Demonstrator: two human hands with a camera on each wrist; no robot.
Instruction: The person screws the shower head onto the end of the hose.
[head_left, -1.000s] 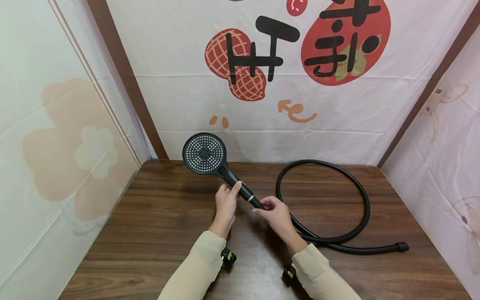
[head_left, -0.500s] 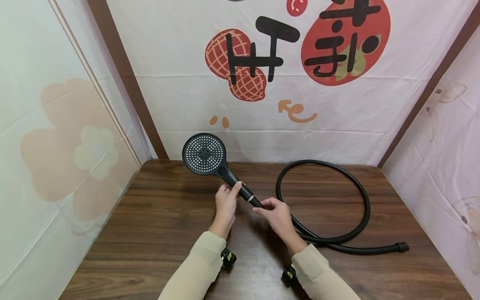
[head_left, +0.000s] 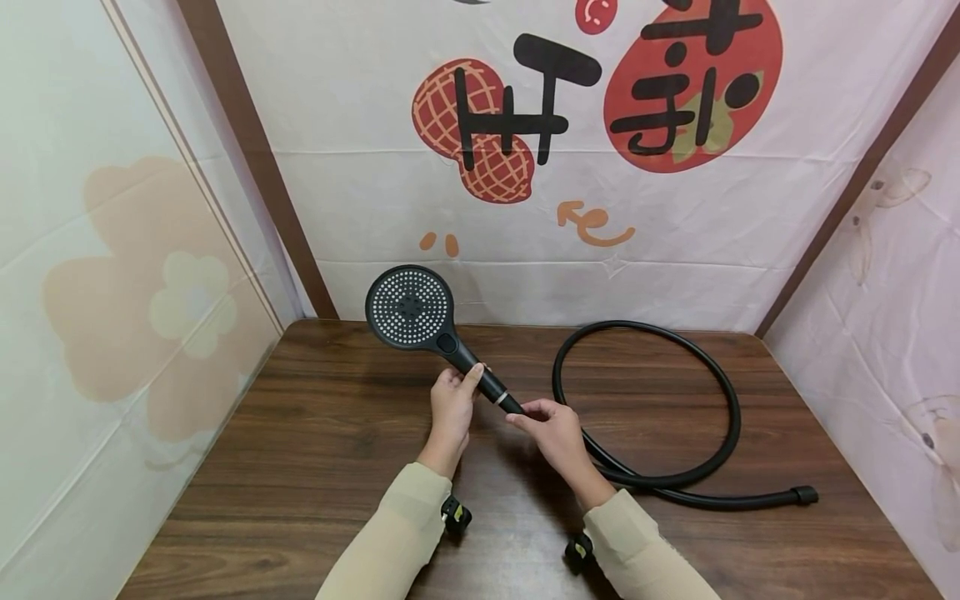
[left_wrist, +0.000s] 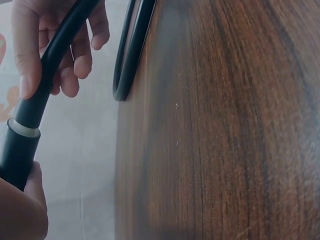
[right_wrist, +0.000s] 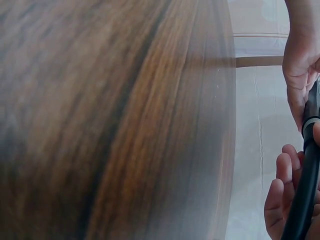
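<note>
Two grips: left hand closed round shower head handle, right hand pinching hose end just beside pale ring. Shower head held above tabletop, far side, left of hose loop.

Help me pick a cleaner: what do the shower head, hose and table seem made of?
Shower head: probably plastic, matte black, no metallic shine. Hose: likely rubber or plastic, smooth black, bending softly. Table: wood or wood-look laminate, brown grain, slight sheen.
</note>
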